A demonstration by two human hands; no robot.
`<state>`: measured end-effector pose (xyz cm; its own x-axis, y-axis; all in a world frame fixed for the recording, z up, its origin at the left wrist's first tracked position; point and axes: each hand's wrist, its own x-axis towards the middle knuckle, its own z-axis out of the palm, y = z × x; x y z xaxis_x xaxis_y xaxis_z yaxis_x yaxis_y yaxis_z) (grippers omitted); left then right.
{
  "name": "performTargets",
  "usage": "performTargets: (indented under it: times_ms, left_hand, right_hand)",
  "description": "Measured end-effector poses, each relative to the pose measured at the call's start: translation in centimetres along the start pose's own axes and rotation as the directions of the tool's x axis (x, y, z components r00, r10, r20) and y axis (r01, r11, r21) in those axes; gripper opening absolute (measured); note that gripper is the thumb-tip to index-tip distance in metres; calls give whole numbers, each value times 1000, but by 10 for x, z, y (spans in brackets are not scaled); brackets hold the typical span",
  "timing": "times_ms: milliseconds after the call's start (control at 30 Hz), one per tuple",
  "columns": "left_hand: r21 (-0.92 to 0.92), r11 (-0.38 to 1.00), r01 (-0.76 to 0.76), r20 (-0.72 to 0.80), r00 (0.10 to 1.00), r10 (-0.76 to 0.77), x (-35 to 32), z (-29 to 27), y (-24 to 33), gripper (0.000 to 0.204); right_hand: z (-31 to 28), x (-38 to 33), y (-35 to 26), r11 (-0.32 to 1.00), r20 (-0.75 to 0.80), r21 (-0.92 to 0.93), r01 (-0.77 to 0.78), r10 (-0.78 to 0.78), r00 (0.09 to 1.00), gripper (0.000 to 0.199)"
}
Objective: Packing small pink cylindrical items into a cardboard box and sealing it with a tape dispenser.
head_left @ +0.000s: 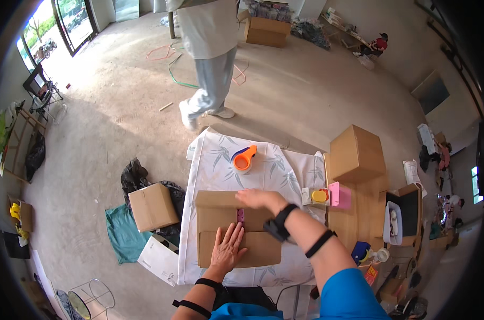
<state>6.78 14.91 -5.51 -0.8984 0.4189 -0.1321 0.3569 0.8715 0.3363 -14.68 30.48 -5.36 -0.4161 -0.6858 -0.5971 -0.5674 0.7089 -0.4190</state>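
Observation:
A brown cardboard box (210,213) stands on the cloth-covered table in front of me, its flaps folded inward. My left hand (228,248) lies flat with fingers spread on the near flap. At the far flap, my right hand (257,199) rests with its fingers stretched out to the left; its thumb cannot be made out. Between the flaps a narrow gap shows something pink (241,215) inside the box. Beyond the box, an orange tape dispenser (244,159) sits on the cloth.
A patterned white cloth (210,160) covers the table. To the right are a yellow-lidded container (319,196), a pink bin (340,196) and a cardboard box (357,154). Another closed box (153,207) is at the left. A person (210,58) walks past the far side.

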Motion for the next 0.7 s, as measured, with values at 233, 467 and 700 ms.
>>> performTargets:
  times_ms: [233, 467, 700]
  left_hand:
    - [-69, 995, -74, -193, 979, 60, -9, 14, -4, 62]
    - [-195, 969, -149, -425, 903, 53, -27, 27, -9, 44]
    - [-70, 984, 165, -149, 973, -174, 25, 2, -19, 62]
  right_hand:
    - [98, -46, -79, 937, -658, 106, -334, 318, 682, 59]
    - [107, -42, -85, 919, -746, 120, -377, 334, 576, 60]
    - [105, -38, -85, 935, -778, 184, -303, 327, 537, 60]
